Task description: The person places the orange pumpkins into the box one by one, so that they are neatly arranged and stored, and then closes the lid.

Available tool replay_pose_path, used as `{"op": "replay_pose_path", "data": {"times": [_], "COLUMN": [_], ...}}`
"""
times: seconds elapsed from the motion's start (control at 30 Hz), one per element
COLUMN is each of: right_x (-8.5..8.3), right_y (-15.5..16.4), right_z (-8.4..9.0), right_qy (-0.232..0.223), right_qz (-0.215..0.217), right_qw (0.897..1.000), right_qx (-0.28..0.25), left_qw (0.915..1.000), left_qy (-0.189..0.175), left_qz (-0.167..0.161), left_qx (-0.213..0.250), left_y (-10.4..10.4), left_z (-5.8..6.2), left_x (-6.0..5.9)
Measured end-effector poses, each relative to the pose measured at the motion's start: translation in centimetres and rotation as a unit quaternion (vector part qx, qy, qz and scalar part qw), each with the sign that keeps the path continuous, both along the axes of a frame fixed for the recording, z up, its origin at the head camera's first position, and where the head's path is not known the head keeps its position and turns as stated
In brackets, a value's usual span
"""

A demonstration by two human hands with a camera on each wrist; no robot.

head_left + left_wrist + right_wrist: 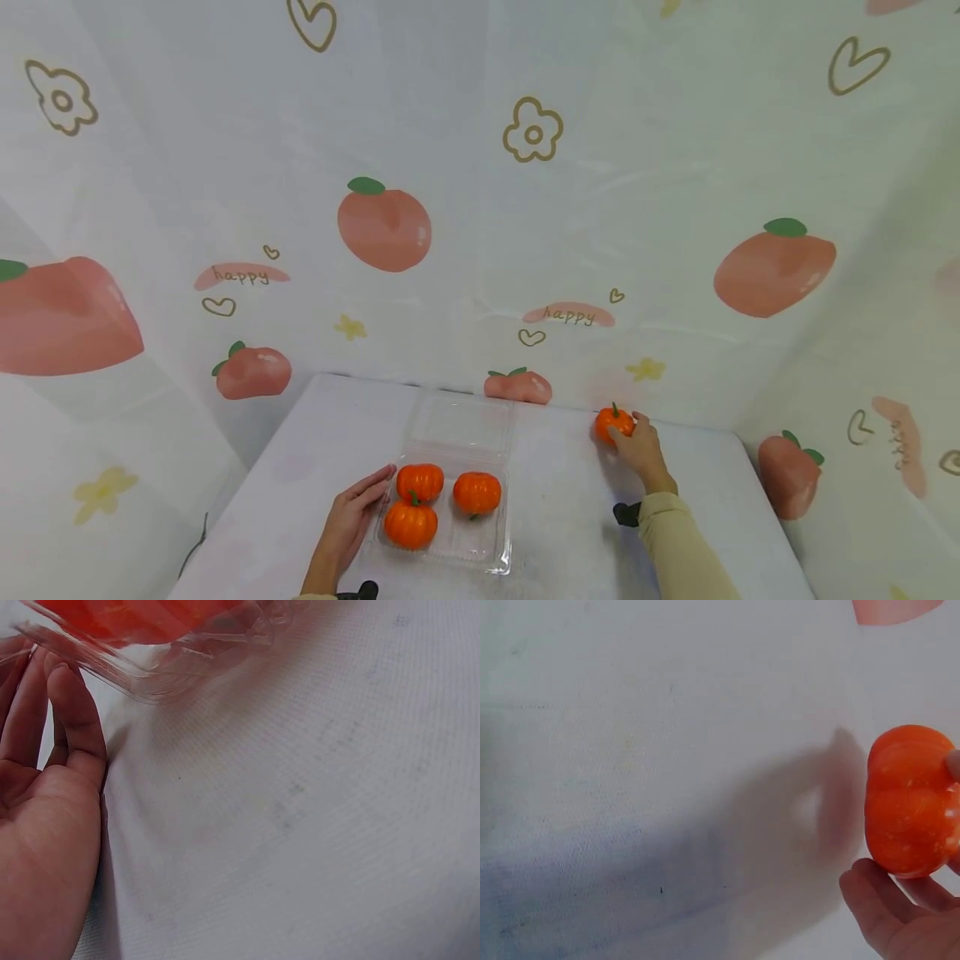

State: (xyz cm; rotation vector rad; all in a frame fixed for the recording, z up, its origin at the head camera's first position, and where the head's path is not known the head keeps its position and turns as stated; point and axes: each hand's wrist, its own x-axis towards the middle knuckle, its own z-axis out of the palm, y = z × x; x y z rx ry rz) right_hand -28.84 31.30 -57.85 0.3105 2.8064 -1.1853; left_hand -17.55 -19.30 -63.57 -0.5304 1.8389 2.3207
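Resting flat on the table (570, 517), the left hand (348, 521) lies with straight fingers against the left wall of a clear box (498, 533), holding nothing; in the left wrist view the fingers (71, 712) touch the box's edge (142, 679). The box stands open, its lid (461, 421) lying back toward the wall, and three pumpkins sit inside: one at back left (420, 481), one at back right (477, 492), one at front left (410, 522). The front right space of the box holds no pumpkin. Well apart to the right, near the table's far edge by the backdrop (480, 208), the right hand (641, 450) grips a fourth pumpkin (613, 423), its fingers curled round it; the right wrist view shows the fruit (911, 799) cradled on the fingertips (870, 896), its shadow falling on the cloth. I cannot tell whether it touches the table. The two hands are far apart, the box between them but nearer the left
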Motion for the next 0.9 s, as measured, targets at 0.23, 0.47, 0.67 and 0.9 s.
{"op": "replay_pose_path", "data": {"times": [0.23, 0.47, 0.67, 0.9], "right_x": [0.7, 1.2, 1.9, 2.7], "right_y": [-1.2, -1.9, -2.5, -3.4], "right_z": [1.1, 2.1, 2.6, 3.5], "right_qy": [0.035, 0.048, 0.031, 0.021], "right_qz": [0.023, 0.026, 0.017, 0.016], "right_qw": [0.999, 0.998, 0.998, 0.998], "right_qx": [-0.001, -0.031, -0.052, -0.058], "left_qw": [1.0000, 0.9999, 0.9999, 0.9999], "left_qy": [0.000, 0.010, 0.015, 0.010], "left_qz": [0.000, -0.004, -0.004, -0.003], "left_qx": [0.003, 0.003, 0.006, 0.009], "left_y": [-0.1, -0.1, -0.1, -0.1], "left_z": [-0.2, 0.0, 0.1, -0.1], "left_x": [-0.1, 0.1, 0.2, 0.0]}}
